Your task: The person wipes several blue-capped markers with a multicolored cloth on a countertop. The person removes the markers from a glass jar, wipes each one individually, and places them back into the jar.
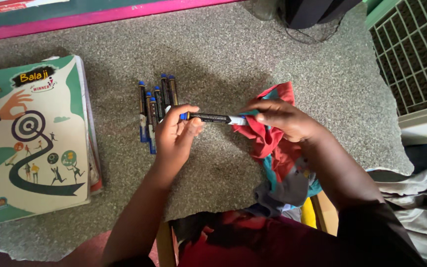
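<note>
The left hand (176,134) is closed on the blue-cap end of a dark marker (212,118). The right hand (281,117) pinches a red & teal cloth (273,143) round the marker's white end. So both hands are clamped on one pen, held flat just above the grey table (223,59), near the middle of the view.

At 9 o'clock lies a stack of books (38,138). The top cover is a tall rectangle, green & cream, w/ a dark winding arrow, a round target, tiny people & a yellow-on-black label near the top left corner.

At 10 o'clock from the left hand is a row of more markers (155,106), dark w/ blue caps, side by side, partly hidden by the fingers.

At 12 o'clock runs a pink strip (100,17) along the table's far edge. At 2 o'clock sits a pale green crate (413,54) w/ a grid of holes. A dark round thing w/ thin wires is at 1 o'clock; can't tell what it is.

The cloth hangs down to 5 o'clock, over the table's near edge.
</note>
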